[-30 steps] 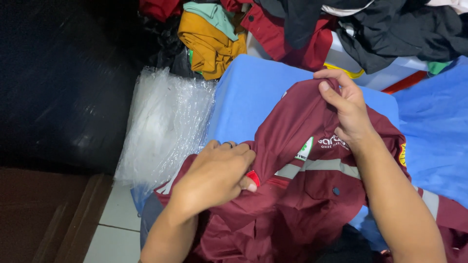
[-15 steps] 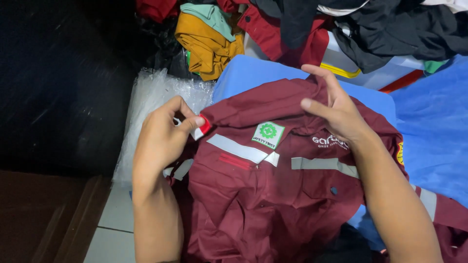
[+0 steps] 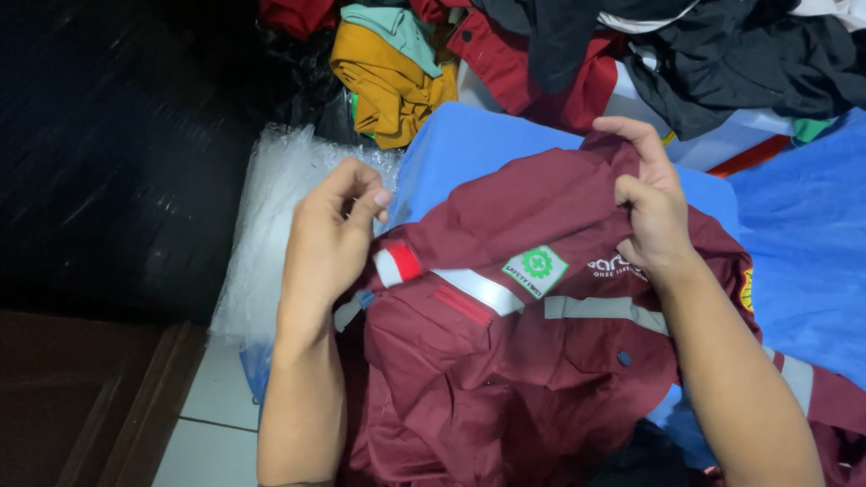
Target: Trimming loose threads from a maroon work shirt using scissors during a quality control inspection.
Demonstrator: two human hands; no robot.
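Both hands have pulled the maroon work shirt (image 3: 505,361) a little wider since half a second ago, and the right hand has gone from lying flat on the cloth to pinching it.

Seen from the head camera, the left hand (image 3: 329,243) has its fingers closed on the shirt's edge by a small red-and-white patch (image 3: 397,264). The right hand (image 3: 654,212) holds a fold of the shirt near the shoulder, fingers curled tight on it. A grey reflective strip (image 3: 541,302) and a green square badge (image 3: 535,271) cross the chest. The shirt lies over a blue cloth (image 3: 478,149), beside a stack of clear plastic bags (image 3: 271,216). A mustard garment (image 3: 388,77) and dark clothes (image 3: 749,63) are piled behind.
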